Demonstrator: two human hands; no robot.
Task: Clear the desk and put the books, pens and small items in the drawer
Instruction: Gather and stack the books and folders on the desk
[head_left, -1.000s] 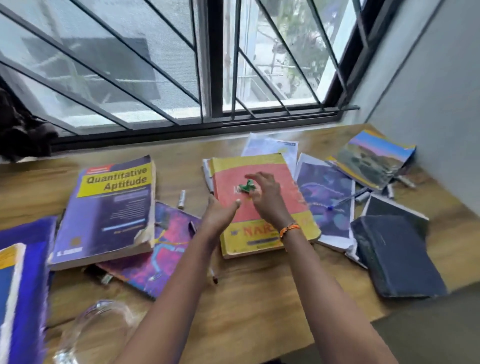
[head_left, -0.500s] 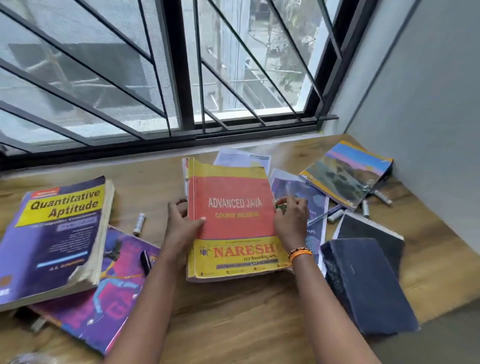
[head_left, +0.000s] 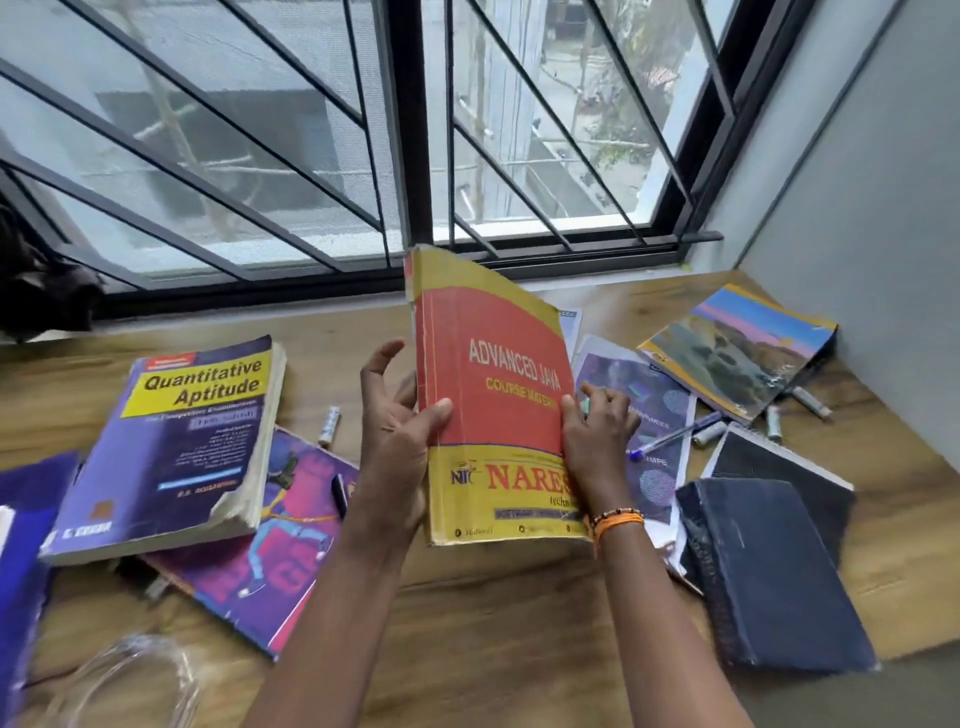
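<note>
The red and yellow Advanced Java book (head_left: 498, 374) is lifted off the wooden desk (head_left: 483, 639) and tilted upright. My left hand (head_left: 400, 436) holds its spine edge, thumb on the cover. My right hand (head_left: 597, 431) grips its right edge, with a small green item pinched against it. The thick Quantitative Aptitude book (head_left: 171, 441) lies to the left on a purple magazine (head_left: 275, 551). A blue pen (head_left: 675, 436) rests on a purple booklet (head_left: 644, 415) to the right.
A dark blue book (head_left: 769, 571) and a landscape-cover book (head_left: 737, 353) lie at the right near the grey wall. Small batteries (head_left: 329, 426) (head_left: 810, 402) are scattered about. A barred window runs behind the desk. Clear tubing (head_left: 130, 680) sits front left.
Both hands took the Advanced Java book by its sides and raised it from flat on the desk to a tilted, upright position.
</note>
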